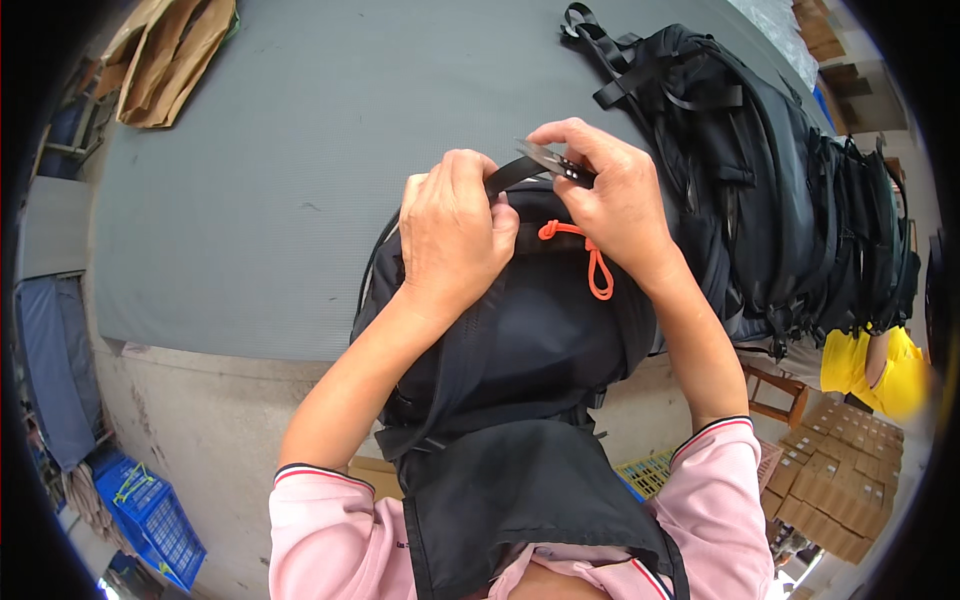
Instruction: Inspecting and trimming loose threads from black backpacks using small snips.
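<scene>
A black backpack (pixel 540 310) lies at the near edge of the table in front of me, with an orange cord loop (pixel 598 272) hanging from its upper part. My left hand (pixel 457 228) is closed on a black strap (pixel 517 172) at the top of the bag, its thumb bent against the fingers. In my right hand (pixel 617 192) is a small pair of thread snips (pixel 556 163), black-handled with metal blades pointing left. The blades lie right beside the strap; whether they touch it I cannot tell.
Several black backpacks (pixel 730 170) stand in a row along the right of the grey table (pixel 280 200). Brown paper (pixel 175 60) lies at the far left. A blue crate (pixel 150 515) sits lower left. Cardboard boxes (pixel 835 480) and a person in yellow (pixel 880 370) are at the right.
</scene>
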A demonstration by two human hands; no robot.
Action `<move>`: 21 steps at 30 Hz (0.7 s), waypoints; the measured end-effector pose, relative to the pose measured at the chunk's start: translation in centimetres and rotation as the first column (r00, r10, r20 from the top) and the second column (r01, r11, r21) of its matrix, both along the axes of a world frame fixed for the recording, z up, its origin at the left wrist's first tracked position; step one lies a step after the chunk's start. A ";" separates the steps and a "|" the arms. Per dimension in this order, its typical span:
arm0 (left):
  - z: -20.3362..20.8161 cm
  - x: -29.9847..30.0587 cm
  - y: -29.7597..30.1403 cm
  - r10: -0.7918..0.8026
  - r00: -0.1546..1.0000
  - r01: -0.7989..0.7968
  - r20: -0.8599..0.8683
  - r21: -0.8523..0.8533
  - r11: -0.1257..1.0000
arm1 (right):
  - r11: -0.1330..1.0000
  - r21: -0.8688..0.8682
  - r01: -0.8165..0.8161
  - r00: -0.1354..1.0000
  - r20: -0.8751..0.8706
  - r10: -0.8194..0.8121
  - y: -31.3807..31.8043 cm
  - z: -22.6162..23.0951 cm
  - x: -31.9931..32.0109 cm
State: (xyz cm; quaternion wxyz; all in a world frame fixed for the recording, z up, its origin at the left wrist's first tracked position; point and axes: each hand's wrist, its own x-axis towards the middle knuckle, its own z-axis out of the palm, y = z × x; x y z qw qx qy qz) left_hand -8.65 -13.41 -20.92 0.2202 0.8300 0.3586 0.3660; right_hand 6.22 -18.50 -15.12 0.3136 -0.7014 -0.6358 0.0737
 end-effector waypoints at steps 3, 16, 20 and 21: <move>-0.4 -0.1 0.0 -0.035 0.998 0.038 0.054 -0.041 0.998 | 1.000 -0.002 -0.007 0.996 -0.084 0.007 0.6 -0.1 0.9; 0.3 -0.2 -1.1 -0.008 0.997 0.022 -0.075 0.183 0.983 | 0.912 -0.403 -0.077 0.928 -0.363 -0.081 1.6 -2.0 4.2; -0.9 0.1 -0.6 -0.072 0.997 0.078 -0.037 0.197 0.977 | 0.890 -0.435 -0.136 0.920 -0.390 -0.050 1.4 -1.1 4.5; -0.9 0.0 -0.5 -0.142 0.990 0.142 -0.012 0.120 0.983 | 0.891 -0.433 -0.137 0.908 -0.414 -0.061 1.3 -1.3 4.6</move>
